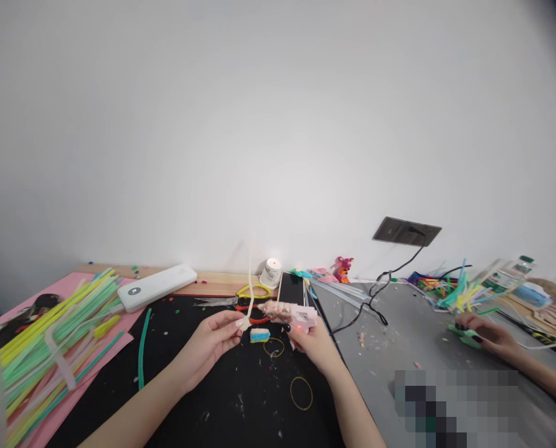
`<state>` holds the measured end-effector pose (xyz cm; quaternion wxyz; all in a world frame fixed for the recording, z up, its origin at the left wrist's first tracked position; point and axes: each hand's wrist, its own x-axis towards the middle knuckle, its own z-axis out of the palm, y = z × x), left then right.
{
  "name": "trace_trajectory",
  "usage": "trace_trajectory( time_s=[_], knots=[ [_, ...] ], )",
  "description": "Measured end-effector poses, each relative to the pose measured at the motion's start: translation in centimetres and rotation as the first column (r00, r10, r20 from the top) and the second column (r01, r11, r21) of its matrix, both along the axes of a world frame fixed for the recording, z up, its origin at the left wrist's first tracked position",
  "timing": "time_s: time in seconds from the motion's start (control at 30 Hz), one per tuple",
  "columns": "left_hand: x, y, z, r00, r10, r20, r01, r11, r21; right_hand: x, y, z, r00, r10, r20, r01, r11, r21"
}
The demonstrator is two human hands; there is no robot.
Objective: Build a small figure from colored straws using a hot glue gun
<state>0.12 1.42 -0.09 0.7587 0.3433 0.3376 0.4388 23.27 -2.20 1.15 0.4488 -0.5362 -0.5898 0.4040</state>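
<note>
My left hand [212, 342] pinches the lower end of a white pipe cleaner [250, 292] that stands upright from my fingertips. My right hand [312, 342] is closed on a pink hot glue gun [291, 313], whose nozzle points left at the pinched end. A small blue, white and yellow striped piece [259, 335] lies on the black mat [221, 398] just below the two hands. Two yellow wire rings [301, 393] lie on the mat near my right wrist.
A bundle of green and yellow pipe cleaners [48, 348] lies on pink paper at left, with a white case [156, 287] behind. Scissors [216, 302], a white cup [271, 272] and a phone [291, 288] sit at the back. Another person's hand [483, 333] works at right.
</note>
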Motion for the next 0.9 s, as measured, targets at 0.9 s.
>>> trace_trajectory(
  time_s=[0.9],
  knots=[
    [0.1, 0.0, -0.3, 0.996, 0.084, 0.010, -0.083, 0.995, -0.056, -1.7, -0.9, 0.8, 0.992, 0.122, 0.035, -0.121, 0.992, -0.021]
  ],
)
